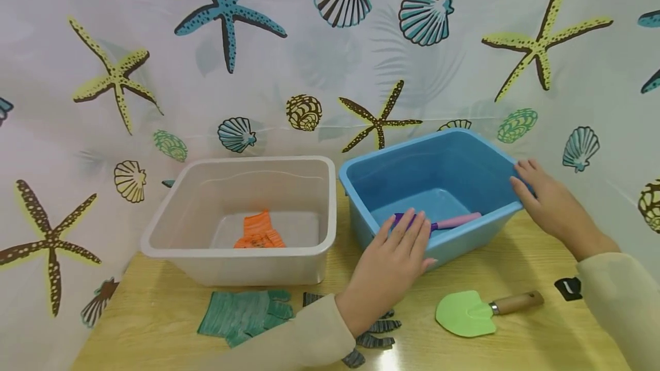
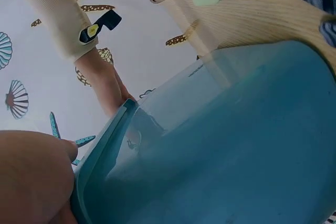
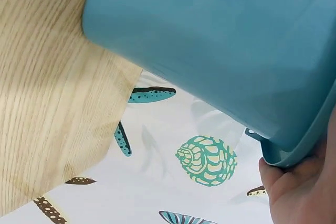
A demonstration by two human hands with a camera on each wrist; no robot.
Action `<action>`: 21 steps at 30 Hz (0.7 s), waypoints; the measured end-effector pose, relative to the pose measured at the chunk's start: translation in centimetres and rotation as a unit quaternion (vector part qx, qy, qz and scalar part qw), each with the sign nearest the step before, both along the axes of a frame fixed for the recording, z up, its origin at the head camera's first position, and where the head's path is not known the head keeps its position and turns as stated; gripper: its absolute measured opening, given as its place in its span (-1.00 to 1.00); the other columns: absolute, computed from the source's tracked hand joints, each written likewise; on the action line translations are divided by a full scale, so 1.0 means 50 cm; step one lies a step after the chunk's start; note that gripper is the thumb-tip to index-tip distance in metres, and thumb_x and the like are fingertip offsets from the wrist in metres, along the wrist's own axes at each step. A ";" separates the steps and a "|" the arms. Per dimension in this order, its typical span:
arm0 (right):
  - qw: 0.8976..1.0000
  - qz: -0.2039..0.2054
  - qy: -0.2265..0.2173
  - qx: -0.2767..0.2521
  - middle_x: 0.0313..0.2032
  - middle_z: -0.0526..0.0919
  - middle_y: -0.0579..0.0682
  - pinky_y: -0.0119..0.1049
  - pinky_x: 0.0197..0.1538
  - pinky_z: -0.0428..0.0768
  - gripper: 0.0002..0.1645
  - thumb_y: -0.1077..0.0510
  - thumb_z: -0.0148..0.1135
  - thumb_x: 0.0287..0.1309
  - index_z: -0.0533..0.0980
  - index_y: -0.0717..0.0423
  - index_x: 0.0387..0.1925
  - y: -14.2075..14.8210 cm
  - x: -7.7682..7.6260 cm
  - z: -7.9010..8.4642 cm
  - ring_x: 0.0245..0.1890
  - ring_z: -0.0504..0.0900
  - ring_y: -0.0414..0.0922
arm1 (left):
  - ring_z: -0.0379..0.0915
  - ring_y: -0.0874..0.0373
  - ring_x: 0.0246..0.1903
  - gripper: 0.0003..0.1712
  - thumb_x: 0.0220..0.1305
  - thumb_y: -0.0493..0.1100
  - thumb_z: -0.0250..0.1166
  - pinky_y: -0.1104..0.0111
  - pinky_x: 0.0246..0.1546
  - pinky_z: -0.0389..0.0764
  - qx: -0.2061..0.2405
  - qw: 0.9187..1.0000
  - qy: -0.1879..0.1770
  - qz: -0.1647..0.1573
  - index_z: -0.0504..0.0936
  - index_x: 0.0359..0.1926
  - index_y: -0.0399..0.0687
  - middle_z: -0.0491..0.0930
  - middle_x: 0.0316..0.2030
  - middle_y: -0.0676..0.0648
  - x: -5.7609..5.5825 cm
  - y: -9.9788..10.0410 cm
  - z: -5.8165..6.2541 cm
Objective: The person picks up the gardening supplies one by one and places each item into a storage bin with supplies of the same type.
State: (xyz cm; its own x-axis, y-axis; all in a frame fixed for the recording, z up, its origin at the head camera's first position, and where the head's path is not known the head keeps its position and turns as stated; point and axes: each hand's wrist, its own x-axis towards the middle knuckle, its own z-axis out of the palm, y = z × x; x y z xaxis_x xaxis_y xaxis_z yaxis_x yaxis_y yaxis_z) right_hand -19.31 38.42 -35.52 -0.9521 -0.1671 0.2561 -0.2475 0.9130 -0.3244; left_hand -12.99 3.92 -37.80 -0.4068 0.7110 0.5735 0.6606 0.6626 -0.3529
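A blue plastic bin (image 1: 392,157) stands askew at the right back. At its near left corner my left hand (image 1: 384,271) grips the rim, fingers over the edge and thumb outside. On the far right side my right hand (image 1: 554,208) holds the rim, and the right wrist view shows fingers curled under its lip (image 3: 294,156). Inside the bin lies a tool with a pink handle (image 1: 460,221) and a purple end; my left fingers partly cover the purple part. The left wrist view shows the bin's outer wall (image 2: 226,140).
A whitish bin (image 1: 239,268) with orange gloves (image 1: 260,238) inside stands to the left. In front lie a green glove (image 1: 239,315), a grey striped glove (image 1: 378,340) partly under my left forearm, and a light green trowel (image 1: 466,315). A patterned sheet (image 1: 319,73) hangs behind the table.
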 end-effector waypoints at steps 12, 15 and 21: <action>0.998 -0.024 0.050 -0.022 0.34 0.09 0.29 0.08 0.35 -0.09 -0.39 0.03 -0.28 0.42 0.10 0.32 0.35 -0.008 0.018 -0.019 0.35 0.01 0.21 | 0.04 0.01 0.32 -0.36 0.45 0.10 -0.17 0.18 0.32 0.04 0.027 0.998 -0.052 -0.005 0.21 0.33 -0.27 0.25 0.29 -0.16 -0.007 -0.003 -0.010; 0.998 -0.028 0.058 -0.022 0.33 0.12 0.29 0.07 0.35 -0.07 -0.39 0.03 -0.27 0.41 0.13 0.33 0.33 -0.013 0.023 -0.021 0.35 0.03 0.21 | 0.03 0.00 0.33 -0.35 0.46 0.10 -0.19 0.17 0.32 0.00 0.030 0.998 -0.056 0.000 0.20 0.34 -0.28 0.24 0.29 -0.17 -0.010 -0.009 -0.009; 0.996 -0.042 0.070 -0.040 0.32 0.13 0.30 0.06 0.35 -0.05 -0.39 0.03 -0.28 0.41 0.16 0.36 0.31 -0.023 0.043 -0.022 0.34 0.05 0.21 | -0.01 -0.02 0.34 -0.32 0.45 0.11 -0.19 0.12 0.32 0.01 0.030 0.997 -0.070 0.010 0.18 0.34 -0.32 0.22 0.30 -0.20 -0.011 -0.020 -0.006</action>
